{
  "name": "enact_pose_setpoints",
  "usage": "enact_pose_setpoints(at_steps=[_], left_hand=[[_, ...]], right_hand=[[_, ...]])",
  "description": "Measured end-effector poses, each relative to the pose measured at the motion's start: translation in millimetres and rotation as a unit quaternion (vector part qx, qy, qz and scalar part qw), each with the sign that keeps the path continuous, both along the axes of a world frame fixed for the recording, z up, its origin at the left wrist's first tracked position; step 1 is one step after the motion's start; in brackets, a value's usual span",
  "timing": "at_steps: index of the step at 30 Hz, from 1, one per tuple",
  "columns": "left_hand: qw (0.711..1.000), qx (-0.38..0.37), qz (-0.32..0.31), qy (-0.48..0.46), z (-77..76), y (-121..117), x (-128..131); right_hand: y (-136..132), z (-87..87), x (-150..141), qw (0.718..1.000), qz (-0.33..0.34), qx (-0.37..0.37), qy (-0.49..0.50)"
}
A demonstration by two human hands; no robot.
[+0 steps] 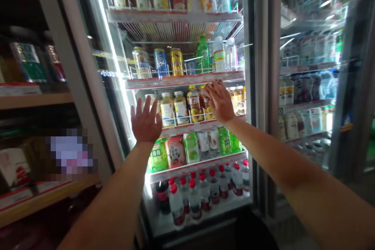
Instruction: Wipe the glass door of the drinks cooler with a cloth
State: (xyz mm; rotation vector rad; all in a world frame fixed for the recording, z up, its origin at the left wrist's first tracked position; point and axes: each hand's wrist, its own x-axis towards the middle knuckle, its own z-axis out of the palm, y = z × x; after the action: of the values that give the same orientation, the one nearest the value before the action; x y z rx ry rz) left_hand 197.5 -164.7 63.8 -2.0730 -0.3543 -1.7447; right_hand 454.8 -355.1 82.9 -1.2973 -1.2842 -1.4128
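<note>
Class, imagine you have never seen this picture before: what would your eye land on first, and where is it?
Probably the bare hands: the left hand, fingers spread, before the left end of the cooler's middle shelf, and the right hand farther right, by the brown-labelled bottles. Next might come the bright light strip along the left side and the red-capped bottles at the bottom.

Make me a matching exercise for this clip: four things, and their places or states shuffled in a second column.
1. Left hand
2. Right hand
3. Blue can
4. Red-capped bottles

A. On the cooler's lowest level
B. Directly beside the gold can
C. Fingers spread, toward the cooler's left side
D. Partly covering yellow-capped bottles

Pairs: 1-C, 2-D, 3-B, 4-A
</note>
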Motion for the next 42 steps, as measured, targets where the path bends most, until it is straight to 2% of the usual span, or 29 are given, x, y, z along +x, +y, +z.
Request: enact_pose_setpoints(at_steps=[3, 5, 8, 10, 16, 19, 24, 27, 30, 35, 42], left_hand=[[1.000, 0.011, 0.022, -0.003, -0.5, 1, 1], [0.999, 0.017, 0.029, -0.008, -0.6, 2, 2], [0.999, 0.021, 0.026, -0.012, -0.6, 3, 2], [0.999, 0.030, 0.025, -0.010, -0.6, 3, 2], [0.998, 0.062, -0.015, -0.026, -1.3, 10, 5], [0.996, 0.082, -0.014, -0.032, -1.7, 14, 7], [0.996, 0.083, 0.006, -0.030, -2.5, 14, 7], [0.997, 0.077, 0.008, -0.025, -2.9, 13, 6], [0.997, 0.077, 0.003, -0.024, -3.1, 12, 6], [0.998, 0.057, 0.001, -0.017, -2.4, 11, 6], [0.999, 0.033, -0.013, -0.011, -1.9, 11, 5]], right_hand=[[-1, -5.2, 0, 0.991, 0.024, -0.087, -0.097], [1, -2.5, 3, 0.996, 0.023, -0.055, -0.070], [8, 8.4, 10, 0.997, 0.025, 0.059, 0.036], [13, 13.3, 9, 0.994, 0.029, 0.080, 0.065], [7, 13.3, -3, 0.998, -0.046, -0.028, 0.040], [2, 18.2, -4, 0.995, -0.072, -0.057, 0.044], [11, 16.8, -8, 0.995, -0.056, -0.005, 0.088], [17, 11.6, -15, 0.996, -0.055, -0.034, 0.055], [17, 15.1, -17, 0.995, -0.073, -0.063, 0.026], [18, 28.0, -13, 0.997, -0.065, -0.013, 0.049], [21, 20.6, -11, 0.998, -0.047, -0.012, 0.034]])
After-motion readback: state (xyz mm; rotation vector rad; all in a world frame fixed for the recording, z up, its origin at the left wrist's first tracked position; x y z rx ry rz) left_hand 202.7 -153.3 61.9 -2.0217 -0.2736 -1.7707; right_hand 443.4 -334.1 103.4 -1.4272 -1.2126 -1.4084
